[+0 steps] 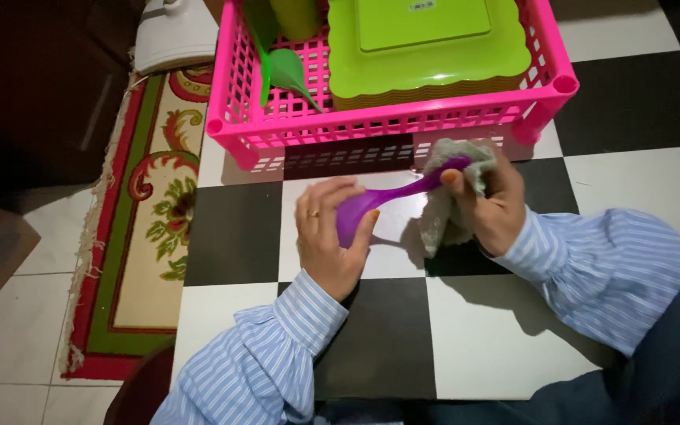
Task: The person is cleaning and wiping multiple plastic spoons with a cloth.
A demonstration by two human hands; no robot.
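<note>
Now one purple spoon is held up between two hands, just above the black and white checkered bench. The round bowl end of the spoon is cupped by the left hand, and the fingers of that hand are curled shut around it. A ring is worn on one of those fingers. The thin handle end of the spoon is gripped by the right hand. One grey cloth is bunched in that hand too, and the fingers there are clamped on the cloth and the handle together. The handle tip is wrapped by the cloth, so only a small part of it can be seen. The spoon is tilted, with the bowl end lower and the handle end higher.

Two striped blue sleeves are worn on the arms.

Just behind the hands, one pink basket with holes in its walls is set on the bench. A stack of green square plates is kept inside it; how many cannot be told. One green spoon is leaned inside the basket beside the plates. One rug with flowers is laid on the floor to the left of the bench.
</note>
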